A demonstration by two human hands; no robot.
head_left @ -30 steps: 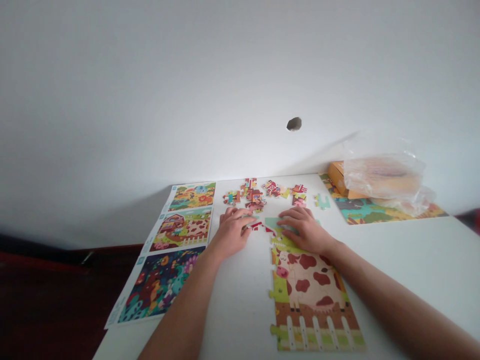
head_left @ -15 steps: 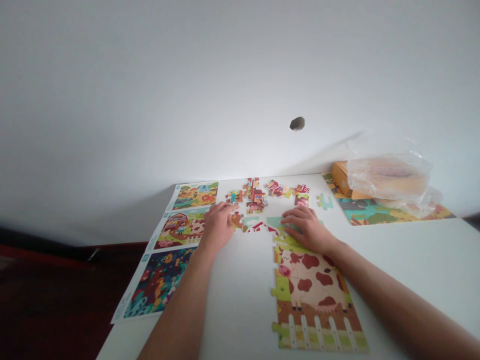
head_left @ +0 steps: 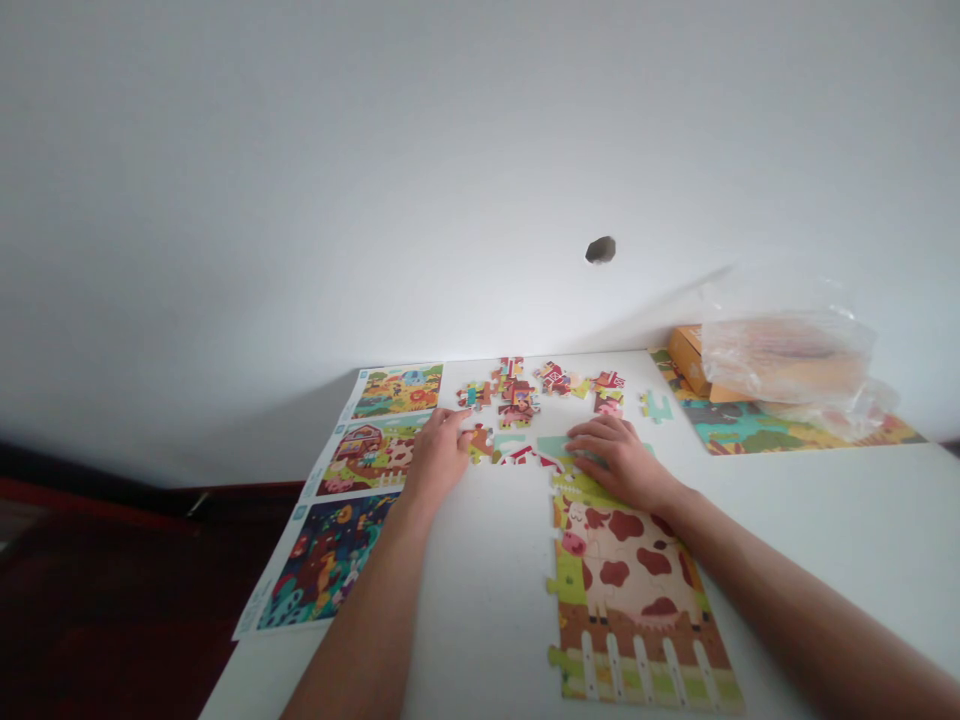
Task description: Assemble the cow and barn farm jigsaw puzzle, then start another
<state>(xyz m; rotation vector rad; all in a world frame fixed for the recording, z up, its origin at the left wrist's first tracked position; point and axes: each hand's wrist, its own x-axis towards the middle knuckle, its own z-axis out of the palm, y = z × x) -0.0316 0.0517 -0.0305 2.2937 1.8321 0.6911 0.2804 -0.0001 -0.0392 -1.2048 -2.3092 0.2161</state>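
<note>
We have the cow [head_left: 637, 560] joined; other pieces [head_left: 517, 393] lie loose. Our right hand [head_left: 616, 458] rests unclenched; whether our left hand [head_left: 437, 452] grips, we cannot tell.

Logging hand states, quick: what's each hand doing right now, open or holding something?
Left hand: open, beside the brown puzzle piece; no held object visible.
Right hand: open, palm down over the top of the cow puzzle.

A bag [head_left: 787, 365], probably plastic, partly hides an orange box [head_left: 685, 360] near the wall [head_left: 450, 180].
</note>
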